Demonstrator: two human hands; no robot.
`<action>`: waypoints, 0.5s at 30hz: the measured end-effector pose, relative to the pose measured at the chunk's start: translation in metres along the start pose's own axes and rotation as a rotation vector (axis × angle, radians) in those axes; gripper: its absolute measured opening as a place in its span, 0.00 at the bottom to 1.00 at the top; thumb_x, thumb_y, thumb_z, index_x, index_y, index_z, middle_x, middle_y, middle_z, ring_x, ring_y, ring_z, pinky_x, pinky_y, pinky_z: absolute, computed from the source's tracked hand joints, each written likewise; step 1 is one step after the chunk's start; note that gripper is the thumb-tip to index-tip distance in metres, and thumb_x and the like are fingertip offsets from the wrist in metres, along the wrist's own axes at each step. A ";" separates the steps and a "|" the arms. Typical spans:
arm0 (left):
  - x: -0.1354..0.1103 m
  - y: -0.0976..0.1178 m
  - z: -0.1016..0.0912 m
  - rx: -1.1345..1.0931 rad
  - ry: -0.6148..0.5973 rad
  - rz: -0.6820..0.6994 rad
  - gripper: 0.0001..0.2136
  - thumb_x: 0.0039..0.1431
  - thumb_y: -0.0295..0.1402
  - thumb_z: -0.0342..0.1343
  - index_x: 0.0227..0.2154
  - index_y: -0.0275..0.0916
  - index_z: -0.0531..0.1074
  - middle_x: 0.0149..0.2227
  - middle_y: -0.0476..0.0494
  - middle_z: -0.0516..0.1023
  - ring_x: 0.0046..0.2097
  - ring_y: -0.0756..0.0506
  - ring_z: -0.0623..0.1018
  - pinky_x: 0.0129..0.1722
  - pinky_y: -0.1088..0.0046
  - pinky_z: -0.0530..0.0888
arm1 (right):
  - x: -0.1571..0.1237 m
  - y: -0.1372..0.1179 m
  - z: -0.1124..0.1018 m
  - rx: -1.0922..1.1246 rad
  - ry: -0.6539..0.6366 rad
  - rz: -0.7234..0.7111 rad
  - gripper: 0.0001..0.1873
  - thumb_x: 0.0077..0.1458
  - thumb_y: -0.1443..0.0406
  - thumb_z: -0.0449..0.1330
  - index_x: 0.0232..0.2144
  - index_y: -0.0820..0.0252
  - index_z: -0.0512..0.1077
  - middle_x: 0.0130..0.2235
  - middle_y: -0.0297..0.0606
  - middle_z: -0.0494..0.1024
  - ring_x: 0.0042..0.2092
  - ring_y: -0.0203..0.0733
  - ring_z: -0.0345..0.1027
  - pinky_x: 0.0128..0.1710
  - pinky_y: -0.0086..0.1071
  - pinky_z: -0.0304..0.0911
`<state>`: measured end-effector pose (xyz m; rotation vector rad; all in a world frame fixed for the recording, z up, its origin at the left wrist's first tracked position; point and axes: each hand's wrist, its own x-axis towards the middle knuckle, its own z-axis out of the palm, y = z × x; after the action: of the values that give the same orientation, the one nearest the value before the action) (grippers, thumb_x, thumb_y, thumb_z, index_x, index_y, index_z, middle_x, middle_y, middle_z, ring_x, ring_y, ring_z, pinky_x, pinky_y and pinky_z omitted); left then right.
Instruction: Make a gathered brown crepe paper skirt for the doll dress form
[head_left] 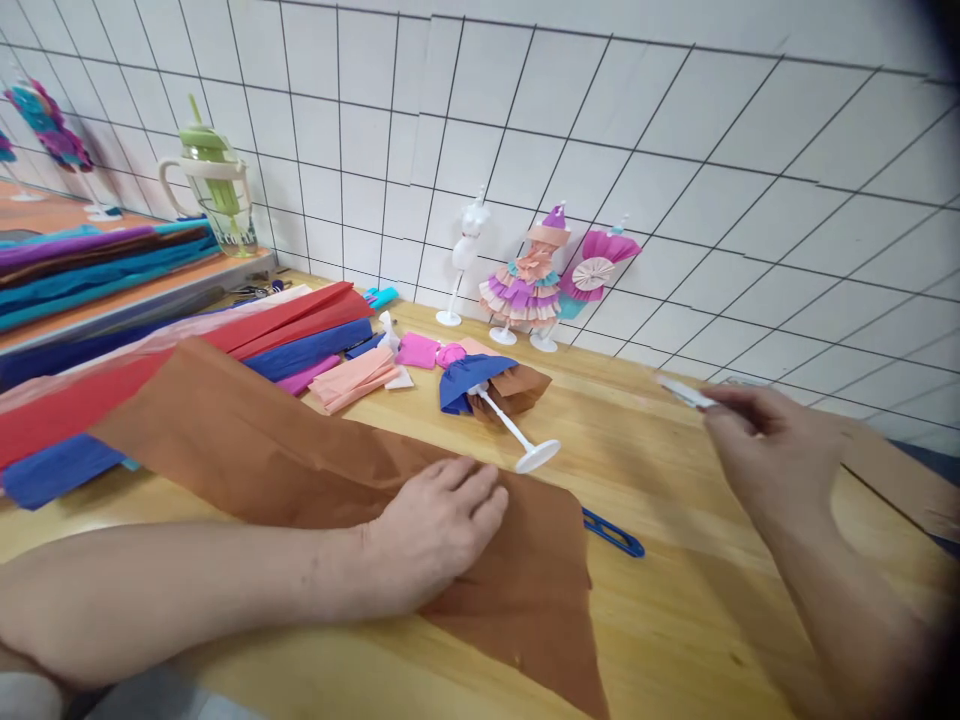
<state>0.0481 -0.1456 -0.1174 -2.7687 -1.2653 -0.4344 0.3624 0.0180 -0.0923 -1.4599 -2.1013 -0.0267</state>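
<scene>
**Step in hand: holding the sheet.** The left hand [439,530] lies open, palm down, fingers spread, flat on the brown crepe-paper sheet [247,440]. The sheet lies across the wooden surface [675,620], running from 10 o'clock to 5 o'clock of that hand.

The right hand [757,440] is raised above the surface at 2 o'clock of the left hand, well apart from the sheet. It is closed, pinching a slender white object [686,393] whose tip points toward 10 o'clock. What kind of object it is cannot be told.

**Nearby items.**
- A blue plastic loop handle [613,533] lies at 3 o'clock of the left hand, just beside the sheet's edge.
- A small white mannequin stand wearing a blue-and-brown paper skirt [487,385] lies tipped over at 12 o'clock, with its round base near the sheet.
- Folded red and blue crepe-paper lengths [300,335] lie at 10 o'clock.
- Dressed paper-costume figures [525,285] stand upright against the gridded wall.

**Requirement for further work.** In judgement, bringing the white object to the sheet calls for firm downward pressure from the left hand, because crepe paper wrinkles and shifts easily. The free corner at 5 o'clock is unsupported.
</scene>
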 end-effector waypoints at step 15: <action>0.008 -0.029 -0.023 0.151 -0.357 -0.313 0.11 0.55 0.29 0.56 0.41 0.30 0.70 0.40 0.35 0.73 0.42 0.38 0.73 0.39 0.62 0.71 | -0.017 -0.065 0.029 0.168 -0.183 -0.332 0.14 0.58 0.60 0.52 0.43 0.56 0.72 0.39 0.43 0.76 0.28 0.39 0.67 0.28 0.34 0.64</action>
<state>0.0259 -0.1243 -0.0944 -2.6023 -1.7367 0.1499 0.2969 -0.0129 -0.1051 -1.0379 -2.4098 0.1575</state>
